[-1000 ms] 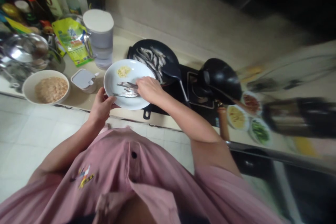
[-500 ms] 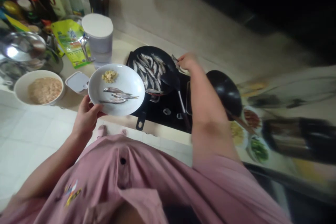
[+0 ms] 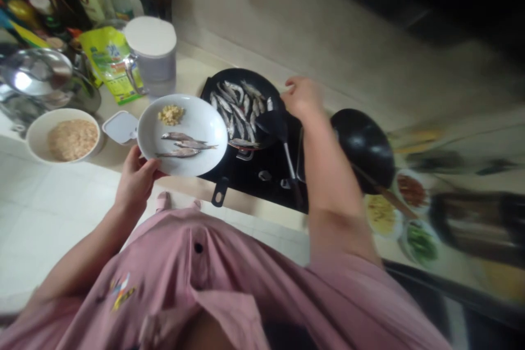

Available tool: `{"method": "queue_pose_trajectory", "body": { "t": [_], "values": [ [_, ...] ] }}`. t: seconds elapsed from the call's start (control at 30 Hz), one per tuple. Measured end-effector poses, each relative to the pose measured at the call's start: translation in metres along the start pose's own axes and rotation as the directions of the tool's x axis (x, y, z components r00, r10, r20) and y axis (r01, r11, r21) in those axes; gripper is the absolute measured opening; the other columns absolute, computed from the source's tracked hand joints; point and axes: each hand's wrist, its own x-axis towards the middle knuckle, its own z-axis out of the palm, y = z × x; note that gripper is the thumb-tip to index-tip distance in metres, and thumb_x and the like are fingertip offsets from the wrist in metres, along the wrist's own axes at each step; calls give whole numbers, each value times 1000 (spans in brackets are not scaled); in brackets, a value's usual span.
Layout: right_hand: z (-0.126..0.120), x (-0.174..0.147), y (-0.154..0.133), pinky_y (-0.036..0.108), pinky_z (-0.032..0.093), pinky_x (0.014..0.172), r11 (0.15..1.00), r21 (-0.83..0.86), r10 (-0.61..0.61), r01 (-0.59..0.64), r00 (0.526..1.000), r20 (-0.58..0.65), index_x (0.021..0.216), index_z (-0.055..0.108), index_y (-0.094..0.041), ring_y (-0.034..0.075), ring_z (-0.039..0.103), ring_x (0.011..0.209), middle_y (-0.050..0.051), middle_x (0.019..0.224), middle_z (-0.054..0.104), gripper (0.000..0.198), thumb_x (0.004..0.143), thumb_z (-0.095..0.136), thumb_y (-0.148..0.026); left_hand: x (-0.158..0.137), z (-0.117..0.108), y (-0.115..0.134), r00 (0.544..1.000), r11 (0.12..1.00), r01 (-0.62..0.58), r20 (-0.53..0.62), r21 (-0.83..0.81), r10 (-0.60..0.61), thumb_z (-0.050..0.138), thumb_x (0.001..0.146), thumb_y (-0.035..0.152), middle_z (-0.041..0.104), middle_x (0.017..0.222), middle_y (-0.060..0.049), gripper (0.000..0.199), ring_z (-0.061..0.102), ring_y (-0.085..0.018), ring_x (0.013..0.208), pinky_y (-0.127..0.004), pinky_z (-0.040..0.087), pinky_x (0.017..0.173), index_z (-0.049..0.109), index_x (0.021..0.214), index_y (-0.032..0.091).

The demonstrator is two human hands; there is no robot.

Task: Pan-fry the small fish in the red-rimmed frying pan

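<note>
My left hand (image 3: 137, 178) is closed on the near rim of a white plate (image 3: 211, 120), thumb on top. On the plate are a few small silvery fish (image 3: 186, 145) and a little heap of chopped yellowish bits (image 3: 171, 115). Many more such fish (image 3: 235, 101) lie in a black frying pan (image 3: 258, 79) on the stove. At the pan's right edge is my right hand (image 3: 303, 98), its fingers blurred and partly hidden. A pale fish (image 3: 269, 104) lies just left of those fingers; whether they touch it is unclear. A spatula (image 3: 276, 124) rests across the pan's right side.
A black wok (image 3: 361, 145) with a wooden handle stands right of my forearm. Beyond are small dishes of red (image 3: 411, 190), yellow (image 3: 381, 214) and green pieces (image 3: 422, 241). To the left stand a bowl (image 3: 35, 136), a lidded jug (image 3: 151, 60) and a yellow-green pouch (image 3: 106, 63).
Fish hung from my right hand right of the pan; now none plainly hangs there, and a pale fish shows at the pan's right side. My left hand still holds the plate.
</note>
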Motion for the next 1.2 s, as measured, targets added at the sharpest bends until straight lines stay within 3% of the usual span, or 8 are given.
{"method": "queue_pose_trajectory", "body": {
  "t": [0.1,0.23,0.5,0.87,0.97,1.07,1.13,1.2],
  "values": [
    [-13,-56,-44,39,51,82,949,149,-289,277,955,67,97,73,-27,22,66,78,3,89,74,19,81,65,-25,8,5,-5,998,1000,-22,56,-13,23,69,60,19,65,80,2,45,69,-19,76,-29,62,65,59,103,21],
    [-2,-117,-108,38,49,83,858,103,-508,502,807,301,101,74,-25,26,68,91,6,101,75,20,85,64,-27,15,6,-12,995,999,-35,93,-25,37,67,59,19,66,83,0,46,70,-21,81,-32,63,68,57,104,21],
    [30,-152,-165,36,50,81,780,-194,-392,595,705,591,118,68,-14,33,67,109,19,113,71,34,93,44,-12,15,-12,-19,984,999,-32,176,-9,33,67,63,20,66,85,0,46,68,-19,77,-33,63,69,57,107,19],
    [23,-169,-156,36,50,81,838,-180,-332,516,742,583,114,68,-16,31,64,111,17,117,68,31,95,44,-15,23,-13,-17,975,1000,-7,222,6,5,70,59,20,66,85,-2,44,68,-20,77,-36,64,71,59,101,19],
    [17,-171,-142,36,49,83,891,-98,-347,443,804,483,122,65,-17,28,63,106,15,117,68,31,94,52,-21,25,-13,-15,973,1000,-2,229,14,-1,72,58,20,65,82,0,41,68,-19,76,-34,64,69,60,98,19],
    [8,-168,-85,36,49,88,962,-10,-267,274,943,196,129,60,-19,23,63,100,12,121,66,34,96,52,-25,25,-15,-12,976,1000,-10,218,17,6,74,59,21,66,82,0,41,69,-19,76,-31,63,68,61,98,19],
    [9,-167,-24,35,48,87,998,-26,-53,53,999,11,123,61,-18,21,63,95,14,123,64,30,97,48,-26,25,-17,-8,979,1000,-14,205,11,12,73,59,21,66,82,1,41,69,-19,77,-30,63,68,61,98,20],
    [17,-170,41,35,47,84,967,-142,211,-213,977,-30,115,61,-14,22,62,92,20,119,64,26,90,56,-20,24,-20,-4,981,1000,-17,193,-1,17,73,60,20,66,81,1,40,69,-18,76,-29,63,67,62,98,20]
  ]
}}
